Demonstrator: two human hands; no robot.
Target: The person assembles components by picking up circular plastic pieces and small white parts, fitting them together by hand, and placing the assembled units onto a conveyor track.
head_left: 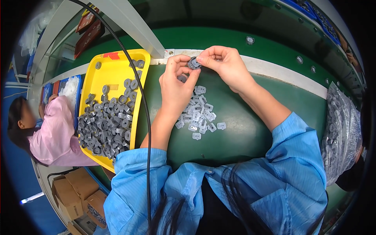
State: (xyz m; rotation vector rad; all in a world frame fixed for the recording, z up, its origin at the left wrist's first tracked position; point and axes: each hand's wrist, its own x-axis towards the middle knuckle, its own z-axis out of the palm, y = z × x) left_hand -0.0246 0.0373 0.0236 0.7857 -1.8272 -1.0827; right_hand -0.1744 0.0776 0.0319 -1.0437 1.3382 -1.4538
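My left hand (174, 84) pinches a small round dark grey plastic part (192, 64) between thumb and fingers, just above the table's far edge. From the other side, the thumb and fingertips of my right hand (229, 66) close on the same part. Something lighter grey shows at its face, but I cannot tell whether it is a separate piece. Another dark grey part (182, 78) rests in the curled fingers of my left hand. Below the hands, a loose pile of small light grey plastic pieces (201, 113) lies on the green table (243, 137).
A yellow tray (88, 98) of dark grey round parts stands left, with a black cable (145, 117) hanging across. Beyond the white rail (274, 72), several parts lie on a green conveyor belt (219, 39). A bagged batch (338, 133) sits right; a person in pink (55, 133) sits left.
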